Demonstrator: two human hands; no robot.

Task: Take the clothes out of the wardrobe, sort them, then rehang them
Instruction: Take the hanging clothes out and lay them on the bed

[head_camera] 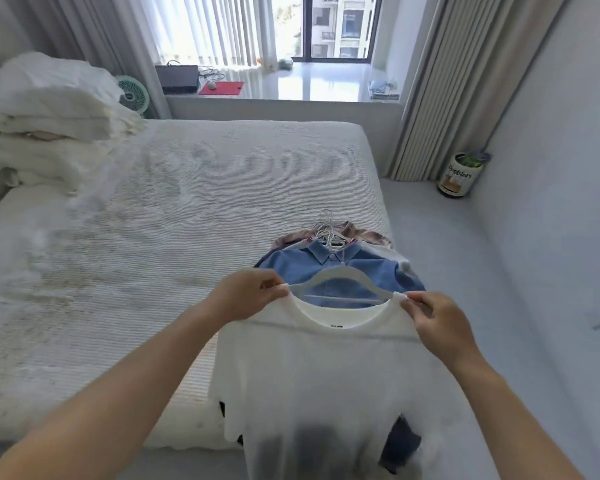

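Observation:
A white T-shirt hangs in front of me on a pale grey hanger. My left hand pinches its left shoulder beside the collar. My right hand pinches the right shoulder. Behind it, a pile of clothes on hangers lies at the bed's near right corner, with a blue collared shirt on top and a brownish patterned garment under it. Several metal hanger hooks stick out at the pile's far end. A dark garment shows below the T-shirt's hem.
The bed with a white ribbed cover fills the left and middle. Folded white bedding is stacked at its head beside a small green fan. A window sill lies beyond. A cylindrical container stands on the grey floor at right.

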